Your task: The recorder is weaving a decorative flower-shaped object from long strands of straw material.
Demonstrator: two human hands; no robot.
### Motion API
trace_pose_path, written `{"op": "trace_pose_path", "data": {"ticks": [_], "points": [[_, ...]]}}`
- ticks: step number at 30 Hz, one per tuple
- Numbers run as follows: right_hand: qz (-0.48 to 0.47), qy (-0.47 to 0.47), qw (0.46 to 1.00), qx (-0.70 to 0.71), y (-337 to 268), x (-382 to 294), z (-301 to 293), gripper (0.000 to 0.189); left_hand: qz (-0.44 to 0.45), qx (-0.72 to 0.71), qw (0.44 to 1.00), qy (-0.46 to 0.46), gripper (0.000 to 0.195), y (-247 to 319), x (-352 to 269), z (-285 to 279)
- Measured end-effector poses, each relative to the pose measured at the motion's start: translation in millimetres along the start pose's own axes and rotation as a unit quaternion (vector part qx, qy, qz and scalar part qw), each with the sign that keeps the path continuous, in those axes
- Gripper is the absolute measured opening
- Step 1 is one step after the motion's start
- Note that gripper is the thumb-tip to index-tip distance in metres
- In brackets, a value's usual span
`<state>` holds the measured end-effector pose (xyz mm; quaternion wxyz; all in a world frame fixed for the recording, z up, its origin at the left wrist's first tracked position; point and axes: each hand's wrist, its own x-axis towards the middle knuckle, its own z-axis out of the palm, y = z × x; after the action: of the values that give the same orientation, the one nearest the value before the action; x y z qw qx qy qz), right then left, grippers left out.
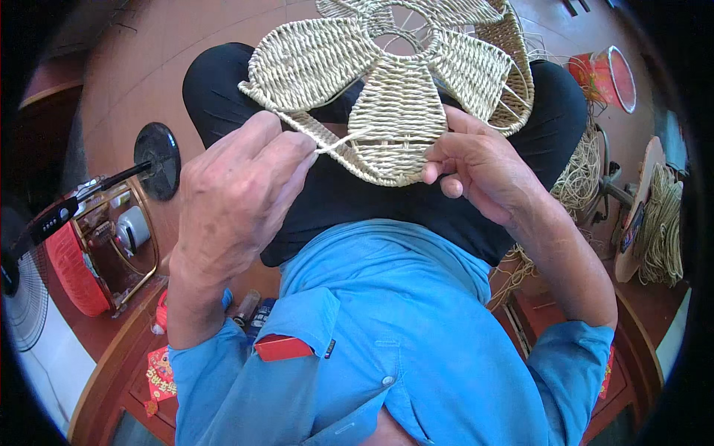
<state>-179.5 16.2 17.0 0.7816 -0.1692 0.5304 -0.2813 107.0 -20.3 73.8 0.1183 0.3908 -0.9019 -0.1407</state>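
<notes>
A flower-shaped piece woven from straw-coloured cord (312, 61) rests over my lap, with broad petals around an open round centre. Its nearest petal (397, 100) points toward me, and a narrow gap runs across its weave near the lower end. My left hand (240, 189) pinches a pale strand (343, 141) that reaches over the braided rim to this petal. On the petal's right edge, my right hand (482, 161) holds the weave between thumb and fingers. Bare frame rods show at the right-hand petal (507, 95), beside a deeper woven wall (519, 61).
Loose cord (577, 173) hangs at the right, near a red bucket (605, 78) and a cord bundle (661, 228) on a board. To the left stand a fan (25, 301), a round black base (157, 161) and a metal-framed appliance (131, 231). A wooden chair arm (106, 379) curves beside me.
</notes>
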Motion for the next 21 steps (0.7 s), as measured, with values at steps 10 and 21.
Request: {"op": "trace_pose_path", "data": {"ticks": [10, 21], "points": [[-0.002, -0.001, 1.000, -0.011, 1.0, 0.0, -1.1, 0.034, 0.025, 0.028, 0.998, -0.059, 0.017, 4.0, 5.3, -4.2], [-0.003, -0.001, 1.000, -0.011, 0.1, -1.0, -0.2, 0.037, 0.039, 0.058, 0.995, -0.067, 0.017, 1.3, 9.2, -5.5]]}}
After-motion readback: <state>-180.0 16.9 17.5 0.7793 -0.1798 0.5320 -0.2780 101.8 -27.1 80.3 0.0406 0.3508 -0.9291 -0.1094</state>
